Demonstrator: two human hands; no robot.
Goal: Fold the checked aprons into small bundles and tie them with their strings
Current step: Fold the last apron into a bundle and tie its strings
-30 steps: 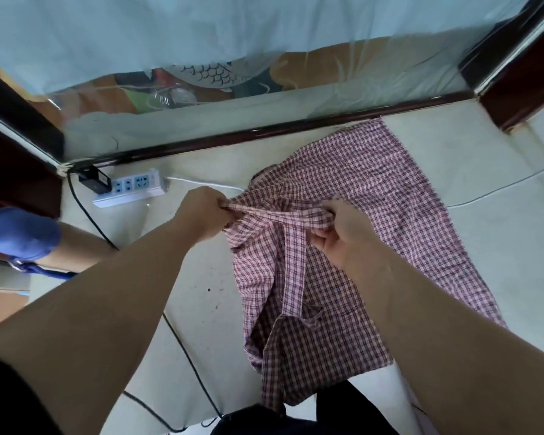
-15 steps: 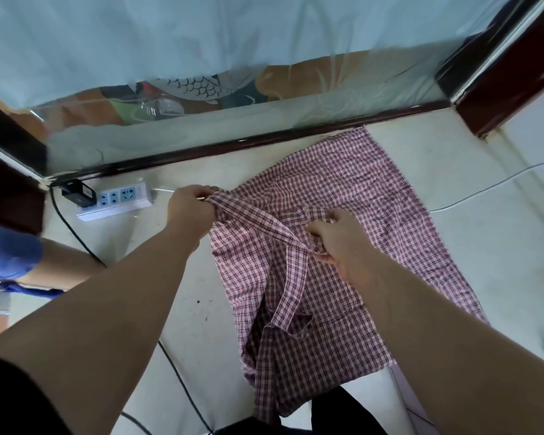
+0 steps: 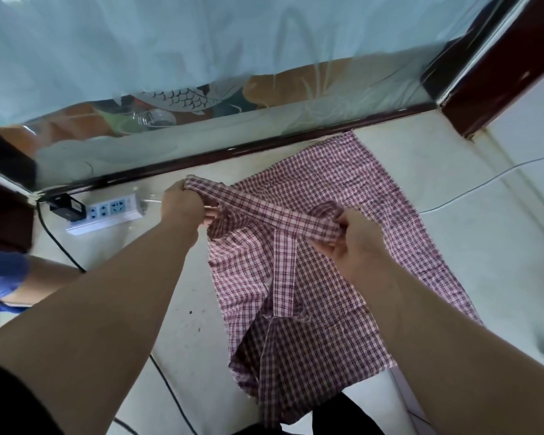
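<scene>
The red-and-white checked apron (image 3: 343, 189) lies spread on the pale floor (image 3: 468, 246), and its far edge reaches the dark red frame (image 3: 264, 149) at the bottom of a glass pane (image 3: 201, 58). The near part of the apron is creased and partly folded over itself, close to the person's dark trousers (image 3: 343, 416). A checked band (image 3: 274, 215) of the same cloth is stretched almost straight above the apron, between the two hands. The left hand (image 3: 182, 205) is closed around the left end of this band, with the fingers curled over a bunch of cloth. The right hand (image 3: 355, 240) pinches the right end of the band between thumb and fingers, and some gathered cloth sits in the grip. From about the middle of the band a second strip (image 3: 285, 271) runs down toward the near part of the apron. To the left of the apron, near the left hand, a white power strip (image 3: 107, 210) lies on the floor with a black plug (image 3: 68, 207) in it, and a black cable (image 3: 60, 243) goes from there toward the person. A thin white cable (image 3: 484, 183) crosses the floor to the right of the apron. At the left edge there is a blue thing (image 3: 0, 271); what it is I cannot tell.
</scene>
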